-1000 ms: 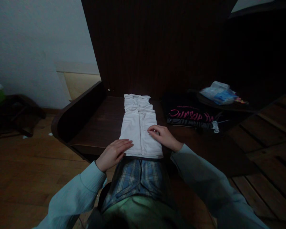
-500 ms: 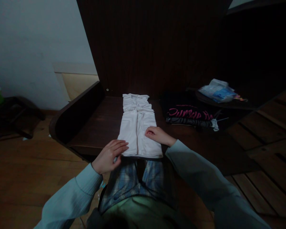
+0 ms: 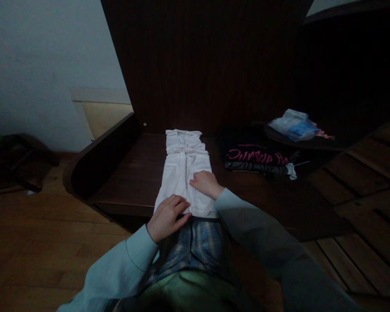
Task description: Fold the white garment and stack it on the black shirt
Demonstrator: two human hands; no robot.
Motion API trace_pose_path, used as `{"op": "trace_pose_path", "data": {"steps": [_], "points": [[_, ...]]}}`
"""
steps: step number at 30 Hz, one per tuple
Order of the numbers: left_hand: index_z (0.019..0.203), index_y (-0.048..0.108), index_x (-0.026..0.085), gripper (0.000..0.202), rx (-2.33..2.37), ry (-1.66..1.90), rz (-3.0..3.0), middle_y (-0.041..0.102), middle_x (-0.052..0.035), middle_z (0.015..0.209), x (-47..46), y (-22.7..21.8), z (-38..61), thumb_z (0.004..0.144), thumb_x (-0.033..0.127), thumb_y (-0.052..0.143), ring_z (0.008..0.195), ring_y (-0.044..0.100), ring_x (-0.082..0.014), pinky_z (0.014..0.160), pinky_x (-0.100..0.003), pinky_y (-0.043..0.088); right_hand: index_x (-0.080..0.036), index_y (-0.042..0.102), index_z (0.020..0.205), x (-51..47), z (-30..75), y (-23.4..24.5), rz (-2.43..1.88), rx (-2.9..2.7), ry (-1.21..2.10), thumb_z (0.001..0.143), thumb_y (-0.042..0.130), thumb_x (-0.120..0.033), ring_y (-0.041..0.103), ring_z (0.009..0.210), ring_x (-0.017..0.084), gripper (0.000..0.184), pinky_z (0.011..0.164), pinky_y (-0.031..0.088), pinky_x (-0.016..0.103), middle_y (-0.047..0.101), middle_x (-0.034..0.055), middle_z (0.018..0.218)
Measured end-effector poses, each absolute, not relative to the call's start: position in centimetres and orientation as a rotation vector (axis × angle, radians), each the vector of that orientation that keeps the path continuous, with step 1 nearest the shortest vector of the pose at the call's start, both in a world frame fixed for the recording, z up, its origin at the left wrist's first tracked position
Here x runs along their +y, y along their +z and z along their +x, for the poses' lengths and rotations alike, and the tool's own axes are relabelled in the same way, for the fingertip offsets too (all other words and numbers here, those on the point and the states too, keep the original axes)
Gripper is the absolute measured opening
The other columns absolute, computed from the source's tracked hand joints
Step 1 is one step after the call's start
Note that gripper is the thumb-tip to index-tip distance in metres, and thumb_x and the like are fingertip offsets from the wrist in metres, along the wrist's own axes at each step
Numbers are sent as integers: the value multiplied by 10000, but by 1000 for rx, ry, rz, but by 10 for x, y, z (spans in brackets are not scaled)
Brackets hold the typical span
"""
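A white garment (image 3: 174, 171), folded into a long narrow strip, lies lengthwise on a dark wooden bench seat (image 3: 125, 173). Its far part is wrinkled in cross folds, and a seam or fold line runs down its middle. My left hand (image 3: 170, 216) rests on the near left part, fingers slightly bent and apart, tips close to the middle line at the front edge. Curled in, my right hand (image 3: 206, 183) presses on the cloth right of that line; its fingertips are partly hidden.
Right of the garment lies a folded black cloth with pink lettering (image 3: 258, 155). A plastic packet (image 3: 294, 125) sits on a dark round surface behind it. The bench's raised side (image 3: 97, 147) stands left. A dark stool (image 3: 17, 160) stands at far left, wooden slats (image 3: 370, 173) at right.
My left hand has slid right along the garment's front edge to the middle. My right hand has shifted slightly left toward the middle line. The garment's near left side now spreads further left.
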State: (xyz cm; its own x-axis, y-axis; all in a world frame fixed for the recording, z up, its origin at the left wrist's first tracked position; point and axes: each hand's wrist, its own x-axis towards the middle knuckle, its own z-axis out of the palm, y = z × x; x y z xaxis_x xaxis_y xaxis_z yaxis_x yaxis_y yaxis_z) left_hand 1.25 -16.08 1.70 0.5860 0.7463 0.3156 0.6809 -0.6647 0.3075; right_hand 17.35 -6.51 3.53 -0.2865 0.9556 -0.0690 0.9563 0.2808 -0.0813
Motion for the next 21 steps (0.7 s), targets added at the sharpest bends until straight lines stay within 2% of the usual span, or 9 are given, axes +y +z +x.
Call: {"op": "trace_pose_path", "data": {"steps": [5, 11, 17, 21], "points": [[901, 557, 184, 226, 1230, 543, 2648, 557, -45, 844, -157, 21, 18, 845, 367, 437, 821, 511, -178, 704, -290, 417, -162, 673, 724, -57, 179, 33, 1846, 2620, -319, 765, 444, -295, 584, 730, 170, 268, 557, 329, 232, 673, 81, 785], [812, 536, 173, 297, 1297, 520, 2495, 527, -24, 759, -154, 19, 27, 753, 463, 545, 729, 505, -168, 645, -273, 399, -149, 639, 590, -48, 185, 27, 1847, 2713, -699, 754, 455, -261, 504, 561, 102, 271, 496, 274, 212, 623, 13, 594], [710, 553, 168, 173, 1297, 631, 2268, 508, -3, 658, -150, 14, 32, 769, 330, 538, 669, 494, -146, 632, -255, 389, -153, 645, 570, -50, 185, 28, 1879, 2701, -829, 748, 486, -267, 487, 537, 97, 264, 502, 279, 204, 608, 2, 559], [642, 545, 159, 189, 1200, 736, 2115, 509, -2, 641, -147, 11, 31, 765, 302, 536, 653, 488, -130, 626, -241, 388, -156, 635, 548, -52, 185, 33, 1894, 2722, -784, 749, 488, -266, 478, 536, 103, 273, 491, 262, 213, 598, 3, 547]]}}
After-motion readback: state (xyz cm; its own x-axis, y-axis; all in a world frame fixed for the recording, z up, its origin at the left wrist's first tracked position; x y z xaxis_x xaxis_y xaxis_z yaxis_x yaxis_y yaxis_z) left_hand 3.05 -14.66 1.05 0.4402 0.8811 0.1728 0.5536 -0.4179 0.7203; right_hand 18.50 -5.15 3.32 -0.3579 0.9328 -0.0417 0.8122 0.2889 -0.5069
